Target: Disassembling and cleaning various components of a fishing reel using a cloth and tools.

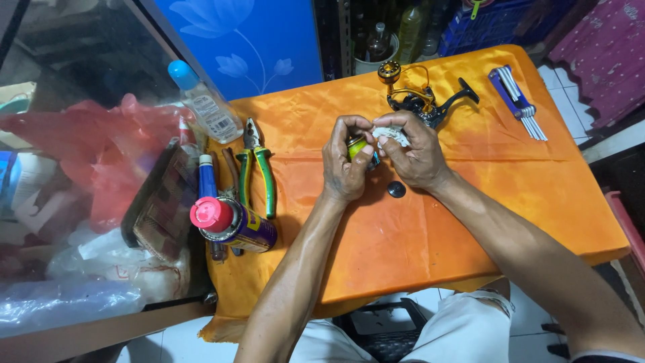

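Left hand: fingers curled around a small yellow-green spool, held above the orange cloth. Right hand: fingers pinched on a white rag pressed against the spool. Black round cap: lay on the cloth just below the hands. Fishing reel: behind the hands. Pliers, spray can, clear bottle: left side. Hex keys: far right.

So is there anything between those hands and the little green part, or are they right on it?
Nothing visible is between them. The left hand holds the small green-yellow part directly, and the right hand presses a white cloth against it.
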